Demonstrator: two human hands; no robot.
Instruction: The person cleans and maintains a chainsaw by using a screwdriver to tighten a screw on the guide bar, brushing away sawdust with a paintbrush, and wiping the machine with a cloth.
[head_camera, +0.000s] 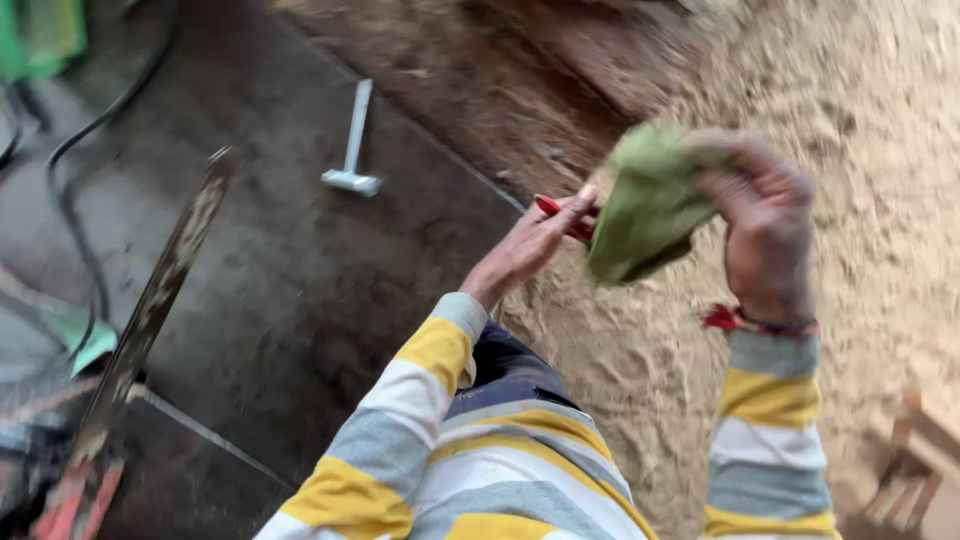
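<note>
Right hand (765, 225) grips green cloth (648, 205); left hand (530, 245) beside it pinches, seemingly, a red tool (562, 215).

Chainsaw bar (160, 300) left on floor (300, 280), hammer (352, 150) behind, sawdust (880, 200) right

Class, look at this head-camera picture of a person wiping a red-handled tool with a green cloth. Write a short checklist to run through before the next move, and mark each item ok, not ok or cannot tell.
1. Right hand grips the green cloth: ok.
2. Left hand holds the red-handled tool: ok.
3. Tool's working end visible and covered by the cloth: cannot tell, the cloth hides it.
4. Chainsaw bar lies apart from both hands: ok.
5. White T-shaped tool lies on the dark floor, out of the hands' way: ok.
6. Picture sharp enough to judge the grip closely: not ok, blurred.
</note>
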